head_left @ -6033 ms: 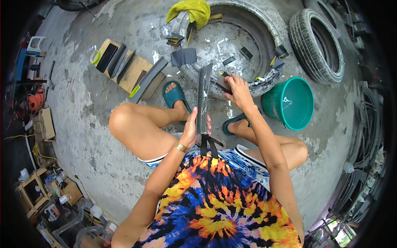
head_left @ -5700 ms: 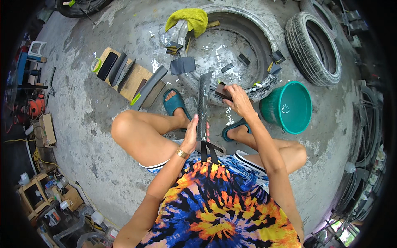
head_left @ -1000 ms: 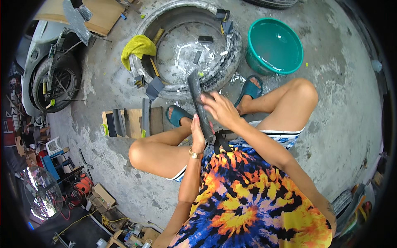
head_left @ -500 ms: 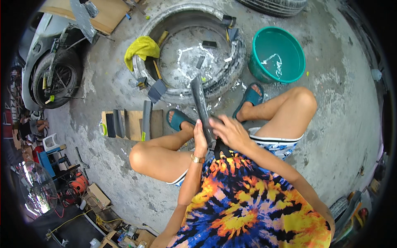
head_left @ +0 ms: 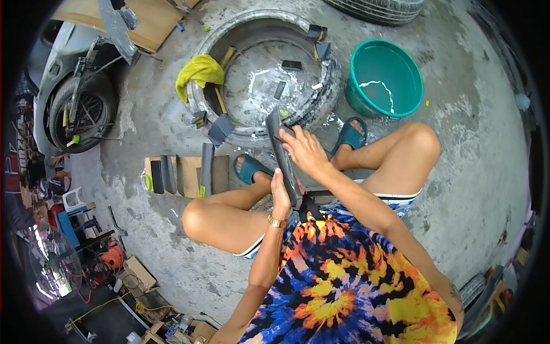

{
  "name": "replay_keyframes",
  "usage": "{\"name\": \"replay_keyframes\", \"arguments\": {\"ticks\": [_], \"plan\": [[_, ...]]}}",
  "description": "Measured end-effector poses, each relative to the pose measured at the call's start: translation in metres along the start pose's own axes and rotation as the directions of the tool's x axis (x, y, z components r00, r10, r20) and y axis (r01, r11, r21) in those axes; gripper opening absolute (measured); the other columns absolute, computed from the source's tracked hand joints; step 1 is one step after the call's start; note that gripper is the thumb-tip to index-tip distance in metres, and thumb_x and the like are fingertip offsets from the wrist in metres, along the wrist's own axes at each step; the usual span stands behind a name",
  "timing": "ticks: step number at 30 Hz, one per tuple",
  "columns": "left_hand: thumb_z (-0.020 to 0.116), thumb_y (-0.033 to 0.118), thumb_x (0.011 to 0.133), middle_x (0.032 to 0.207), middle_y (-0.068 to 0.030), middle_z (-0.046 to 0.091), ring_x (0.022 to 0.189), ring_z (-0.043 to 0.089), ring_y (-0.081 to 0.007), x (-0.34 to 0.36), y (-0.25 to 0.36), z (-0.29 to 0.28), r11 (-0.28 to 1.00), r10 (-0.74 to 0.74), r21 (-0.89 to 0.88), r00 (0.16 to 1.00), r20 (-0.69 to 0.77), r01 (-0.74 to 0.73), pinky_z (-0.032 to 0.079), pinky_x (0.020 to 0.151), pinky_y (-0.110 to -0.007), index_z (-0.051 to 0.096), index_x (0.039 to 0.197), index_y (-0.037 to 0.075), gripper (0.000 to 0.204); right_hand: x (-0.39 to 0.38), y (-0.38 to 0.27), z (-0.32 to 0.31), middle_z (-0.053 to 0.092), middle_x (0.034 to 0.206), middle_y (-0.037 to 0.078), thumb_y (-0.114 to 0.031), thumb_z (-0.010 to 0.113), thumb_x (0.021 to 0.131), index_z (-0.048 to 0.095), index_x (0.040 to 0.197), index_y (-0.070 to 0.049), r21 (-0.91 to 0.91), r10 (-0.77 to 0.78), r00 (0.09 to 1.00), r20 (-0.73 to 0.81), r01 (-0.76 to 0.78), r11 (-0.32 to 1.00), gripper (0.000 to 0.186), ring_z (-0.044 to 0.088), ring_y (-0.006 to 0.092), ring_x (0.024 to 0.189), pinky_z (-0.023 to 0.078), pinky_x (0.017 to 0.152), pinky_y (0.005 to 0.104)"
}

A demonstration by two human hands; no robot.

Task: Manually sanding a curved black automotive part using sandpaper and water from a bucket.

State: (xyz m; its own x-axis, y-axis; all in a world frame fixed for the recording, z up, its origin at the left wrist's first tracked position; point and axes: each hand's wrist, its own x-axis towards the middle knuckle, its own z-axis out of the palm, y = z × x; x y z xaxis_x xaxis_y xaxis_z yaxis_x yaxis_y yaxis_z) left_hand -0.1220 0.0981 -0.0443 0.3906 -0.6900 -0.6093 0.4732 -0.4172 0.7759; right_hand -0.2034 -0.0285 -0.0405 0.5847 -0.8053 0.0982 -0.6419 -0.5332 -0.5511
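A long, narrow dark grey panel (head_left: 277,147) slants up from my lap toward the tire in front of me. My left hand (head_left: 281,196) grips its left edge near the lower end, palm against the side and fingers partly hidden. My right hand (head_left: 305,150) lies over the panel's upper half, pressing a small dark piece of sandpaper (head_left: 283,135) to its face. Most of that piece is hidden under my fingers. Between my knees, the panel's lower end reaches a black strap (head_left: 311,205).
A tire (head_left: 206,40) lies flat ahead, with a yellow cloth (head_left: 200,74) and dark sheets (head_left: 220,129) on its rim. A green bucket (head_left: 385,77) of water stands at right. By my left foot lies a board (head_left: 186,175) with several dark strips.
My right hand has slid up along the panel, away from my body, with the sandpaper. My left hand keeps its grip near the lower end.
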Motion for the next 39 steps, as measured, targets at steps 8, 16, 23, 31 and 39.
{"name": "replay_keyframes", "arguments": {"ticks": [8, 16, 23, 31, 39], "plan": [[0.034, 0.047, 0.102, 0.071, -0.0092, 0.059, 0.052, 0.058, -0.0185, 0.004, -0.006, 0.009, 1.0, 0.026, -0.011, 0.999, 0.031, -0.025, 0.05, 0.047, -0.03, 0.056, 0.096, 0.004, 0.049, -0.033, -0.001, -0.016, 0.053, 0.116, 0.019, -0.018, 0.061, 0.088, 0.054, 0.128, -0.013, 0.092, -0.001, 1.0, 0.008, 0.0, 0.996, 0.041, 0.057, 0.0389, 0.099, 0.049, 0.08, 0.0447], [0.032, 0.036, 0.104, 0.102, -0.0133, 0.062, 0.095, 0.056, -0.0232, 0.024, -0.042, -0.018, 0.905, 0.32, 0.315, 0.946, -0.057, -0.287, 0.044, 0.087, -0.038, 0.058, 0.098, -0.004, 0.048, -0.075, -0.032, -0.023, 0.055, 0.115, 0.022, -0.017, 0.063, 0.088, 0.058, 0.126, -0.011, 0.202, -0.045, 0.991, 0.124, 0.019, 0.979, 0.039, 0.057, 0.0412, 0.101, 0.049, 0.084, 0.0461], [0.028, 0.048, 0.103, 0.145, -0.0234, 0.04, 0.138, 0.035, -0.0294, 0.019, -0.029, -0.009, 0.957, 0.167, 0.235, 0.985, 0.043, -0.173, 0.023, 0.115, -0.033, 0.038, 0.137, -0.011, 0.069, -0.03, -0.018, 0.003, 0.053, 0.117, 0.028, -0.013, 0.054, 0.094, 0.053, 0.131, -0.005, 0.218, -0.095, 0.995, 0.035, 0.085, 0.972, 0.038, 0.055, 0.0456, 0.105, 0.046, 0.087, 0.0469], [0.026, 0.049, 0.102, 0.142, -0.0245, 0.042, 0.136, 0.037, -0.0289, 0.012, -0.023, 0.005, 0.937, 0.206, 0.302, 0.976, -0.073, -0.175, 0.025, 0.113, -0.034, 0.039, 0.136, -0.01, 0.069, 0.003, -0.026, 0.001, 0.052, 0.113, 0.027, -0.012, 0.054, 0.094, 0.05, 0.131, 0.002, 0.181, -0.076, 0.997, 0.011, 0.073, 0.981, 0.041, 0.054, 0.0448, 0.1, 0.044, 0.086, 0.0448], [0.026, 0.049, 0.102, 0.143, -0.0238, 0.042, 0.136, 0.037, -0.0303, 0.012, -0.019, 0.009, 0.966, 0.191, 0.179, 0.982, -0.001, -0.187, 0.024, 0.113, -0.034, 0.04, 0.136, -0.01, 0.07, -0.053, -0.01, -0.012, 0.052, 0.113, 0.028, -0.012, 0.054, 0.093, 0.05, 0.134, -0.002, 0.269, -0.101, 0.99, 0.096, 0.072, 0.96, 0.042, 0.054, 0.0446, 0.102, 0.043, 0.088, 0.0452]]}}
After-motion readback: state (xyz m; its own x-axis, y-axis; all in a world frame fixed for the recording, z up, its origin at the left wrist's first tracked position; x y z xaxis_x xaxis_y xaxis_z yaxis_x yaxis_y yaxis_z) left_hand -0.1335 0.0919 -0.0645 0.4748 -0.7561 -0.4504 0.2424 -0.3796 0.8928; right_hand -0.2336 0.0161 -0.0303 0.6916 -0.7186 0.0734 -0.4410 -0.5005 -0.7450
